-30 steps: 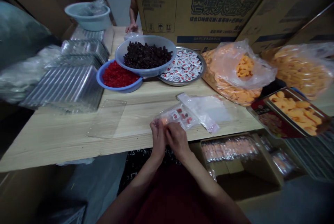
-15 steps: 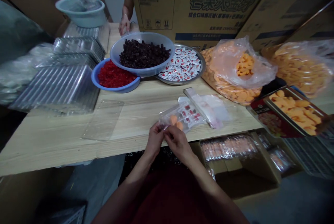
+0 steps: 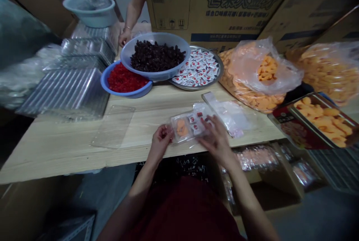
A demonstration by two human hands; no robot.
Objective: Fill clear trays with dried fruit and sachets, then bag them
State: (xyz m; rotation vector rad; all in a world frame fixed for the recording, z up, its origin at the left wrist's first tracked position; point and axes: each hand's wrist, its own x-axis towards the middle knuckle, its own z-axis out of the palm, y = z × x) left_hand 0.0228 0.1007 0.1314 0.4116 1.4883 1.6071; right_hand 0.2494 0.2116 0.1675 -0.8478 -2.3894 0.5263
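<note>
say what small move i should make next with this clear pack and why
Probably slide the clear pack toward the clear plastic bag lying just beyond it. Your left hand and right hand hold its two ends, the orange pieces and sachets sit inside, and the bag is the nearest wrapping.

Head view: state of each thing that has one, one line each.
clear plastic tray, held, orange pieces inside
left hand, holding the tray's edge
right hand, fingers on the tray
pale blue bowl, tilted, holding dark dried fruit
steel tray, covered in sachets
</note>
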